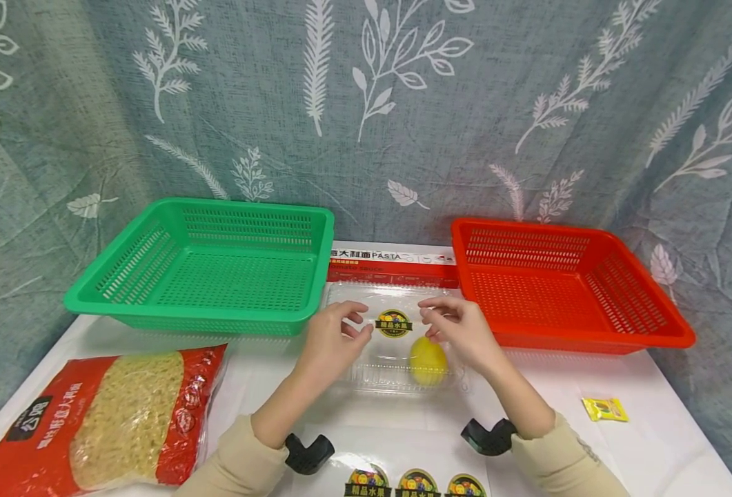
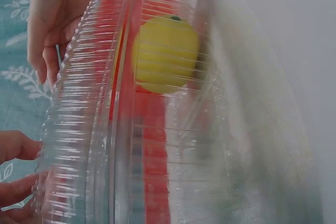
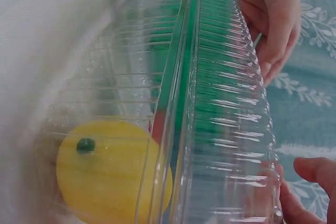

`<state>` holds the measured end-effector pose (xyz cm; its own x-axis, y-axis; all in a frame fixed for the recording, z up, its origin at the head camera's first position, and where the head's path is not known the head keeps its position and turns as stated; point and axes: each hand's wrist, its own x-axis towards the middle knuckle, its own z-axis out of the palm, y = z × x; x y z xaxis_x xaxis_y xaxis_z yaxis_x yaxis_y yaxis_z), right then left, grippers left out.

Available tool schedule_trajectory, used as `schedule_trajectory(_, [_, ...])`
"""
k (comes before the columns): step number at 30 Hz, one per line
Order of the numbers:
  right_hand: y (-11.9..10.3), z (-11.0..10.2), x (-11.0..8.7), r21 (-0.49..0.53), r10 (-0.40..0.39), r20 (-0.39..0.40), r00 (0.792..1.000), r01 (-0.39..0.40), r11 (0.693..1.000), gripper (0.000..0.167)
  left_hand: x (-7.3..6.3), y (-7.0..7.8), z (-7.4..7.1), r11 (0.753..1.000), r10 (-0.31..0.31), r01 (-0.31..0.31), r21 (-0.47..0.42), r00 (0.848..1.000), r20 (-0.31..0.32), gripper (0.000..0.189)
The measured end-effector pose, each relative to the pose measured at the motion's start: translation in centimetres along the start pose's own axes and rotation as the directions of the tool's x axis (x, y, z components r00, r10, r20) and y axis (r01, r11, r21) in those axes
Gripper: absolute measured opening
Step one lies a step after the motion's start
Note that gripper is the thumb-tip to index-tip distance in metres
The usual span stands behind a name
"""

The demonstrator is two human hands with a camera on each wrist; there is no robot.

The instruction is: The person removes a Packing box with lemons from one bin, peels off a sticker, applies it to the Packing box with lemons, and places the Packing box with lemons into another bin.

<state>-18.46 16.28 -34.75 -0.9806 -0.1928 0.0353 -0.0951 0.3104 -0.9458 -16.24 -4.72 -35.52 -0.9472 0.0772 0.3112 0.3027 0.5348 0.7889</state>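
Observation:
A clear plastic clamshell box [image 1: 378, 376] stands in the middle of the table, its ridged lid down. Through its wall shows a yellow fruit with a green stem spot [image 1: 428, 362], in the box's right front part. On top of the lid lies a round dark-and-gold fruit sticker [image 1: 393, 323]. My left hand [image 1: 336, 333] is at the lid's left side, thumb and fingers apart and loosely bent. Over the right side, my right hand [image 1: 459, 324] has its fingers similarly bent. Neither hand holds anything; whether fingertips touch the lid is hard to tell.
A green basket [image 1: 201, 324] stands back left, a red basket [image 1: 579, 339] back right, with a pasta box [image 1: 397, 268] between them. A red pasta bag [image 1: 123, 414] lies left, a small yellow packet [image 1: 604, 408] right. A sheet of fruit stickers [image 1: 417, 483] lies in front.

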Motion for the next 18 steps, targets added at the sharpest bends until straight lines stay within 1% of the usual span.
schedule_trajectory(4, [0.0,-0.2,-0.2,0.019,0.004,-0.014,1.0,-0.004,1.0,0.026,-0.2,-0.1,-0.3,0.999,-0.031,0.031,-0.036,0.999,-0.018,0.022])
schedule_trajectory(9, [0.0,-0.7,-0.6,0.015,0.003,-0.036,0.999,-0.002,1.0,0.028,-0.6,-0.1,-0.9,0.996,-0.055,0.051,-0.08,0.998,-0.042,0.02])
schedule_trajectory(13, [-0.1,-1.2,-1.0,0.011,0.007,-0.05,0.999,-0.007,1.0,0.029,-0.9,-0.2,-1.3,0.994,-0.063,0.058,-0.097,0.997,-0.05,0.02])
schedule_trajectory(18, [-0.1,-1.8,-1.6,0.034,0.005,-0.064,0.998,-0.003,0.999,0.03,-1.2,-0.4,-1.7,0.993,-0.065,0.058,-0.102,0.996,-0.068,0.021])
